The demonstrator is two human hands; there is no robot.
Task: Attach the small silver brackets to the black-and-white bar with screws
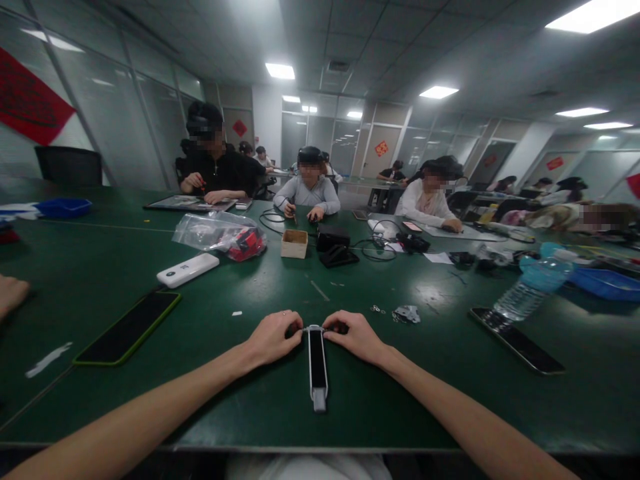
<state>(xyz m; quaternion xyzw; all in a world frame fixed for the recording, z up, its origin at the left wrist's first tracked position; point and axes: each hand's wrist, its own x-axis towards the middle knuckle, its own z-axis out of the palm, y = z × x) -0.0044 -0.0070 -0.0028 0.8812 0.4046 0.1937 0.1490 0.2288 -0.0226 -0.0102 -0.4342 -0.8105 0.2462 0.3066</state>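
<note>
A slim white pen-shaped device [317,367] with a long black screen lies on the green table, its grey tip towards me. At its far end, my left hand [275,337] is on the left side with thumb and fingers pinched together. My right hand [359,339] mirrors it on the right, also closed in a pinch. A small pale bit shows between the fingertips and the device's far end on each side. What exactly the fingers hold there is too small to make out. Both forearms reach in from the near edge.
Left are a green-edged phone [130,330], a white power bank [189,270] and a plastic bag [220,235]. Ahead stands a small open box [294,245]. To the right lie small metal parts [406,314], a phone [517,341] and a water bottle [533,283]. Co-workers sit opposite; another person's hand [11,293] shows far left.
</note>
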